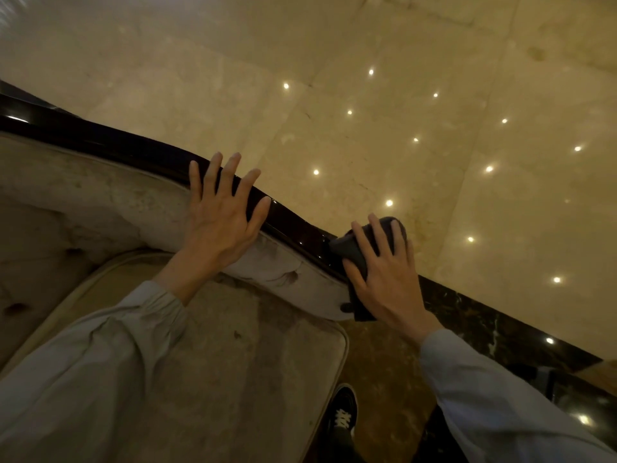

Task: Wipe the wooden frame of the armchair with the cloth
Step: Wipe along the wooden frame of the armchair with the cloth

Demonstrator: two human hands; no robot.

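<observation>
The armchair's dark glossy wooden frame point(133, 147) runs diagonally from the upper left down to the right, above pale worn upholstery point(83, 208). My left hand point(220, 215) lies flat with fingers spread across the padded back and the frame's top rail. At the frame's right end, my right hand point(384, 272) presses a dark grey cloth point(350, 248) onto the wood. The cloth wraps over the frame's end, and my fingers cover most of it.
The beige seat cushion point(233, 345) lies below my arms. Polished cream marble floor point(400, 95) with spot-light reflections spreads beyond the chair, edged by a dark marble border point(500, 332). My black shoe point(344, 416) stands on the brown floor beside the seat.
</observation>
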